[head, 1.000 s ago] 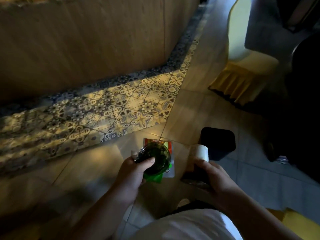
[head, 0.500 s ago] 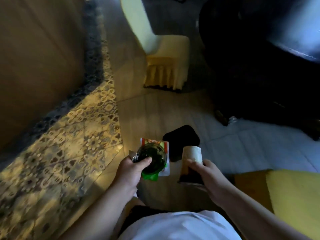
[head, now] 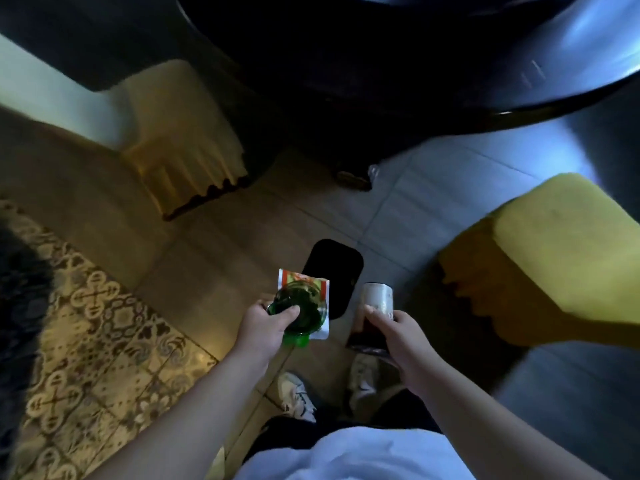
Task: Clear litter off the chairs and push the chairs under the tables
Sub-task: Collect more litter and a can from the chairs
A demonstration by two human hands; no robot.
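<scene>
My left hand [head: 265, 329] grips a bottle [head: 300, 310] with a packet [head: 320, 306] pressed behind it; my right hand [head: 403, 336], just beside it, holds a cup [head: 375, 311]. A bin [head: 337, 265] sits on the floor just beyond both. One chair [head: 183, 140] stands far ahead-left, another [head: 554, 258] right, the table [head: 433, 57] beyond.

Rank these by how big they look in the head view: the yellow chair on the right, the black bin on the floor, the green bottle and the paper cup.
1. Yellow chair, largest by far.
2. Black bin.
3. Green bottle in the left hand and paper cup in the right hand: they look alike, so unranked.
</scene>
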